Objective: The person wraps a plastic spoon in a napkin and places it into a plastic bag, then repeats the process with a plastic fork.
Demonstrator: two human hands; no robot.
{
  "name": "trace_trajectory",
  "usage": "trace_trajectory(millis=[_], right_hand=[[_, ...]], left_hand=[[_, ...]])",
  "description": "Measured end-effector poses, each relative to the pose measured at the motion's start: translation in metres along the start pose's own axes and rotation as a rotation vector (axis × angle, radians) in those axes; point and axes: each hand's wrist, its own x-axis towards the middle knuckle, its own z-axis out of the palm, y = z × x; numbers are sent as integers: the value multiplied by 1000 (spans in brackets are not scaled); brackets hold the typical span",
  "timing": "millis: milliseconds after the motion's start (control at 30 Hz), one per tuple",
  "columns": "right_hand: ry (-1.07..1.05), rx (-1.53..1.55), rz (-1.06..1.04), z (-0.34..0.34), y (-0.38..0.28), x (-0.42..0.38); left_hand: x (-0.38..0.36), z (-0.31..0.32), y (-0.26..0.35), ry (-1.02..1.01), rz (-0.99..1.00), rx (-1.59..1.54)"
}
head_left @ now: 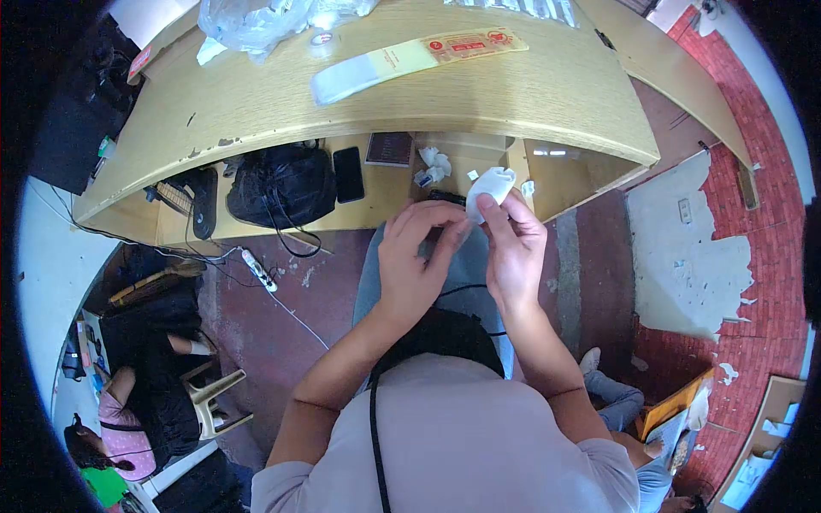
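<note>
My right hand (pixel 515 244) is raised in front of the desk, thumb and fingers closed on a small white rounded piece (pixel 490 190) with a notched upper end. Beside it, my left hand (pixel 419 250) has its thumb and index finger brought together, fingertips right at the lower left edge of the white piece. What the left fingertips pinch is hidden. Behind both hands is the desk's open shelf, with crumpled white tissue (pixel 434 164) on it.
On the desktop (pixel 256 107) lie a long yellow packet (pixel 428 58) with red print and clear plastic bags (pixel 256 21). A black bag (pixel 284 186), a phone (pixel 348 173) and a dark notebook (pixel 389 149) occupy the shelf. A power strip (pixel 258 269) lies on the floor. Other people sit behind on both sides.
</note>
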Motion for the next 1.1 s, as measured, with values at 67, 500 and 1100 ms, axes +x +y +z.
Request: trace_trajectory(millis=[67,500,1100], right_hand=[[-29,-36,-31,0,1,-1],[-56,46,55,0,-2,2],[-31,76,126,1,-1,3]], left_hand=[[-1,2,-1,3,-97,-96],[-2,10,-9,-53,-264,-311],[-1,13,-11,-12,-252,-335]])
